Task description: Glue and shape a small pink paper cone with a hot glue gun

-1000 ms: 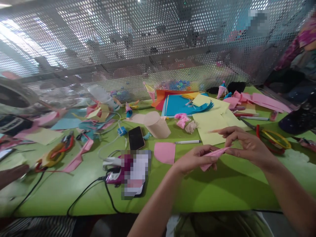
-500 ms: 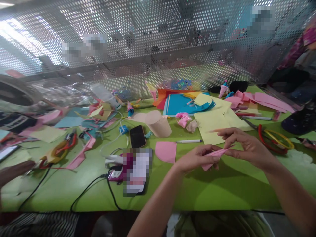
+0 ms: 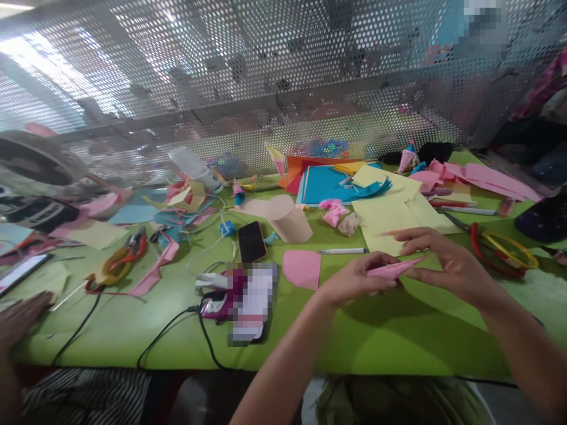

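Note:
My left hand (image 3: pixel 358 278) is closed on a folded piece of pink paper (image 3: pixel 394 269), pinched between thumb and fingers, its pointed end aimed right. Beside that point, my right hand (image 3: pixel 440 260) has its thumb and fingers apart, with the tip of the paper in the gap between them. A thin orange-brown stick (image 3: pixel 390 233) shows at the right fingertips; whether it is held or lies behind them I cannot tell. Left of my hands, a pink paper piece with a curved edge (image 3: pixel 301 269) lies flat on the green table (image 3: pixel 398 348), below a white pen (image 3: pixel 343 251).
A beige paper cylinder (image 3: pixel 290 219), a phone (image 3: pixel 251 242) and crumpled pink paper (image 3: pixel 333 212) stand or lie mid-table. Yellow sheets (image 3: pixel 376 206) are behind my hands. Red-and-yellow-handled scissors (image 3: pixel 505 254) lie right. Another person's hand (image 3: pixel 26 316) rests at left.
My right fingers have come off the pink paper and spread apart. The paper has turned flatter in my left hand. At left, the other person's hand has moved away from the scissors and lies flat.

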Tool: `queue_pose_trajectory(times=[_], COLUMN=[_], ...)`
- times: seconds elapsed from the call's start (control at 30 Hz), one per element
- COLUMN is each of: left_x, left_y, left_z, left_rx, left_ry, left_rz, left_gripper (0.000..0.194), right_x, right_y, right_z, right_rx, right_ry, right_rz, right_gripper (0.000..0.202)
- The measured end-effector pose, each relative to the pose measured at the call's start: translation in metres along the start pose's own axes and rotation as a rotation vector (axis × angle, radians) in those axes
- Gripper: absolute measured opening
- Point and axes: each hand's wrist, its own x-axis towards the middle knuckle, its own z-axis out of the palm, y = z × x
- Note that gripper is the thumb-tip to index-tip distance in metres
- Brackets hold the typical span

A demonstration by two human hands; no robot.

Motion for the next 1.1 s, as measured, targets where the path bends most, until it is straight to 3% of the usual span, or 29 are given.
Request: queue_pose_trajectory(times=[0.3, 0.47, 0.63, 0.77, 0.93, 1.1], left_x=[0.003, 0.003, 0.003, 0.002, 0.003, 0.003], left_y=[-0.005, -0.003, -0.004, -0.004, -0.005, -0.006], left_z=[0.002, 0.002, 0.002, 0.002, 0.002, -0.001], left_rx=[-0.025, -0.015, 0.005, 0.013, -0.038, -0.147], left_ry=[-0.004, -0.006, 0.01, 0.006, 0.018, -0.004], left_rz=[0.023, -0.009, 0.001, -0.008, 0.012, 0.008], left_gripper=[0.055, 0.057, 0.055, 0.053, 0.057, 0.06], right_x=[0.001, 0.0, -0.001, 0.0, 0.0, -0.004], right_y=[-0.009, -0.008, -0.009, -0.01, -0.009, -0.009], right_z=[0.012, 0.012, 0.011, 0.011, 0.011, 0.011], right_rx=[-0.126, -0.113, -0.118, -0.139, -0.186, -0.393], right_ry=[-0.075, -0.041, -0.05, -0.059, -0.052, -0.032], right_rz=[-0.054, -0.043, -0.05, -0.06, -0.113, -0.228], right_gripper=[0.019, 0.009, 0.018, 0.011, 0.024, 0.037])
